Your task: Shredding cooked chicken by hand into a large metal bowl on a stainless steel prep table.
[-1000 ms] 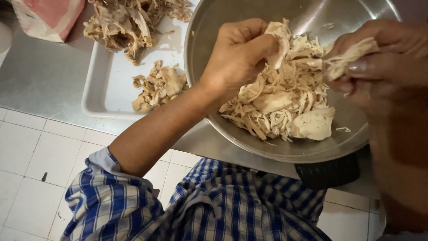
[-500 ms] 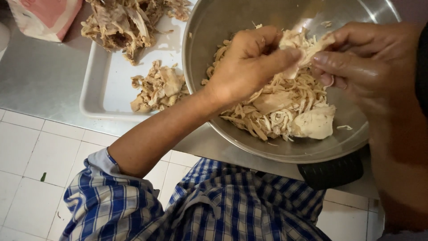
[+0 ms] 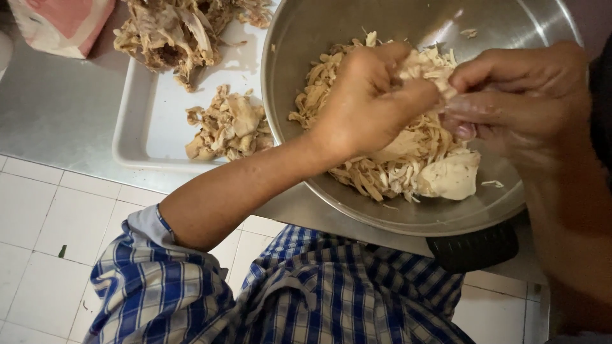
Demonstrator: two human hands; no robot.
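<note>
Head view, looking down. Left hand [image 3: 366,99] and right hand [image 3: 519,95] meet above a large round stainless-steel bowl [image 3: 319,38]. Fingers of both hands are pinched narrow on one pale strip of cooked chicken meat [image 3: 424,67], gripped between them at the bowl's centre-right.

Below the hands, inside the bowl: a heap of pale shredded chicken [image 3: 389,169], with one larger unshredded white chunk [image 3: 452,175] at its lower right edge, touching the heap. A few loose shreds lie on the bare bowl wall near the right rim.

Bowl sits on a grey metal counter [image 3: 57,108], its near rim overhanging the counter edge. Just left of the bowl, touching or nearly so: a white rectangular tray [image 3: 153,127] holding a brown picked chicken carcass [image 3: 169,32] at the far end and a smaller pile of brownish scraps [image 3: 226,124] nearer.

Pink-and-white bag [image 3: 60,22] at far left on the counter. White tiled floor [image 3: 38,216] below. Blue-and-white checked shirt [image 3: 306,293] in the foreground.
</note>
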